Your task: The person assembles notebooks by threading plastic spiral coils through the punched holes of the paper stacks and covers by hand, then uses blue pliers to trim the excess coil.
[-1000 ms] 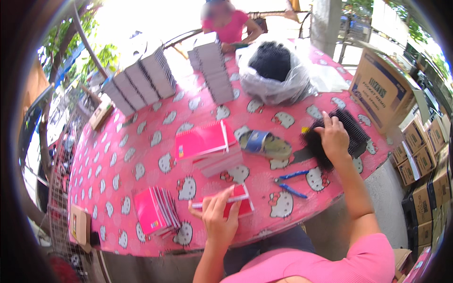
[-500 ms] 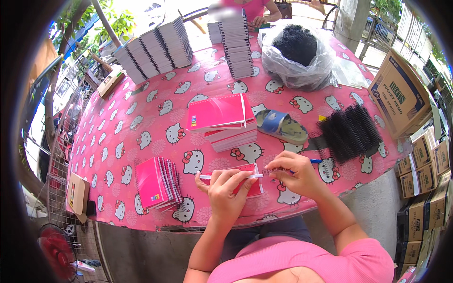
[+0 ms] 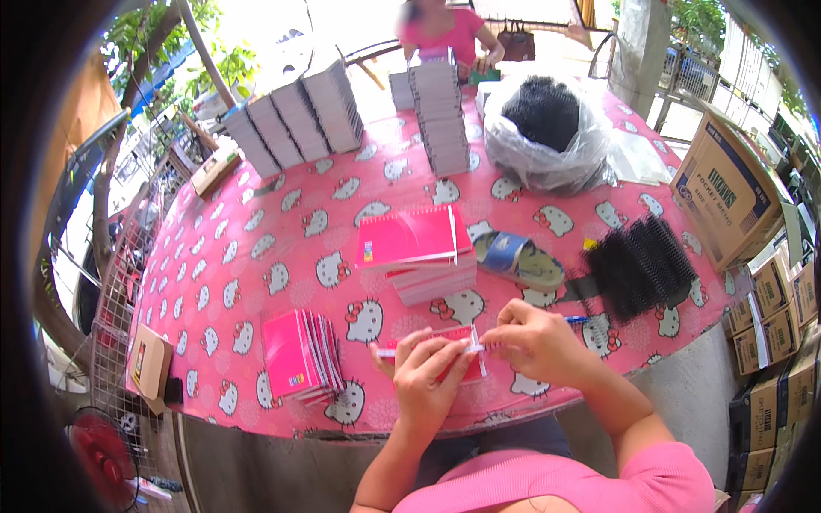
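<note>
My left hand (image 3: 425, 376) grips a small pink notebook (image 3: 472, 373) on edge, its white page edges facing up, fingers over the top. My right hand (image 3: 547, 346) pinches a thin dark spiral coil at the notebook's right end; the fingers mostly hide the coil. Beyond my hands stands a stack of pink notebooks (image 3: 415, 235), and to the left lies a leaning pile of spiral-bound pink notebooks (image 3: 295, 352). A blue pen (image 3: 576, 319) lies just past my right hand. Right of it is a heap of black spiral coils (image 3: 641, 267).
A slipper (image 3: 519, 259) lies beside the pink stack. Tall stacks of bound books (image 3: 440, 120) and a clear plastic bag (image 3: 581, 141) of black coils stand at the back. Cardboard boxes (image 3: 727, 188) line the right. A person in pink (image 3: 457, 38) is across the table.
My right hand has closed in on the notebook's right end, shortening the visible stretch of coil. The view has shifted, showing more of the person across the table.
</note>
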The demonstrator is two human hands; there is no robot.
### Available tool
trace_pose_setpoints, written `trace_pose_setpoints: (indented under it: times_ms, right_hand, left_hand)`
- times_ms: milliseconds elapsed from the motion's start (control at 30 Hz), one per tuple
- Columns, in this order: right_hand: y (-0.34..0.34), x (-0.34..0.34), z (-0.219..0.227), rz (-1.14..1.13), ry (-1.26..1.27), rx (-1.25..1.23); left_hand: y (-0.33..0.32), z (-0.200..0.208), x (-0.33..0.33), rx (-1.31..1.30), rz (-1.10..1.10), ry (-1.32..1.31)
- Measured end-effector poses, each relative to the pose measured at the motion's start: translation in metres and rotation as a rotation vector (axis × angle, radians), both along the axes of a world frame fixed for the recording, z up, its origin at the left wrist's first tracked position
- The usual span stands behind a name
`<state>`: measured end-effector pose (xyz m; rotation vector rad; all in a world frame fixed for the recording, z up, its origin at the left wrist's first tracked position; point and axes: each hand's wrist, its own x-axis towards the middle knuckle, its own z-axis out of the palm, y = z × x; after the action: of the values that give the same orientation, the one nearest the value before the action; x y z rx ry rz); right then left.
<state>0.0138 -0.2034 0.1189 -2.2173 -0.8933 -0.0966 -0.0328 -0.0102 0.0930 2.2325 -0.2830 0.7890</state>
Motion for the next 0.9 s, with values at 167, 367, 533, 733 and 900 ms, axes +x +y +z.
trace_pose_setpoints:
  times_ms: [167,367,533,733,900]
  right_hand:
    - [-0.001,0.011,0.001,0.083,0.255,0.011]
    - [0.019,-0.005,-0.005,-0.06,-0.146,0.007]
    - [0.022,-0.006,-0.013,-0.018,-0.233,-0.067]
    - [0.025,-0.007,-0.006,-0.047,-0.189,-0.078]
    - [0.028,-0.01,-0.001,-0.074,-0.141,-0.027]
  left_hand:
    - [-0.001,0.0,0.002,0.021,0.007,0.006]
    - [0.009,-0.01,-0.004,-0.017,-0.004,0.006]
    - [0.006,-0.013,-0.005,-0.015,0.009,0.061]
    - [0.007,-0.018,-0.005,-0.062,0.074,0.087]
    - [0.009,-0.012,-0.004,-0.019,0.061,0.073]
